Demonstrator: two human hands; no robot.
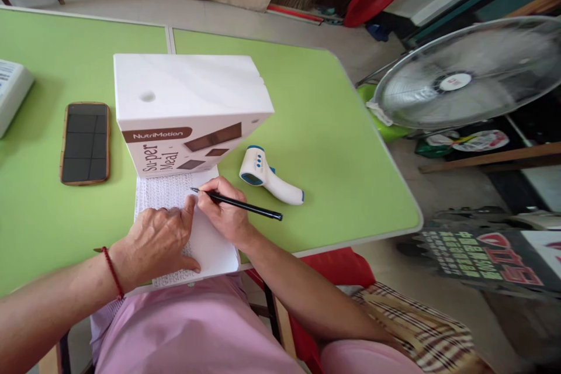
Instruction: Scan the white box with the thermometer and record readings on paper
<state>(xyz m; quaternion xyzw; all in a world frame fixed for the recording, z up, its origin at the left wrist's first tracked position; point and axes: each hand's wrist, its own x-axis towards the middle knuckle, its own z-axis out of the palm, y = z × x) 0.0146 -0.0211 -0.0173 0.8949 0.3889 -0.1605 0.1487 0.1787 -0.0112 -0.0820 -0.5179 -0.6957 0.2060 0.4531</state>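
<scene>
A black pen (248, 205) is pinched in the fingers of my right hand (225, 213), its tip just over a page of the notebook (214, 254). Rows of small handwriting cover the left of the page, while the right part is mostly blank. My left hand (164, 239) rests on the page with its thumb and forefinger spread, the forefinger close to the right fingertips. A white box (193, 85) with brown lettering stands upright over the notebook's far end and hides that part. Right of the notebook lies a white and blue infrared thermometer (272, 178).
A phone in a brown case (85, 143) lies left of the box on the green table (346, 187). Another white box (11, 93) is cut off at the left edge. A standing fan (456, 79) is beyond the table's right side. A red stool (337, 263) is below the near edge.
</scene>
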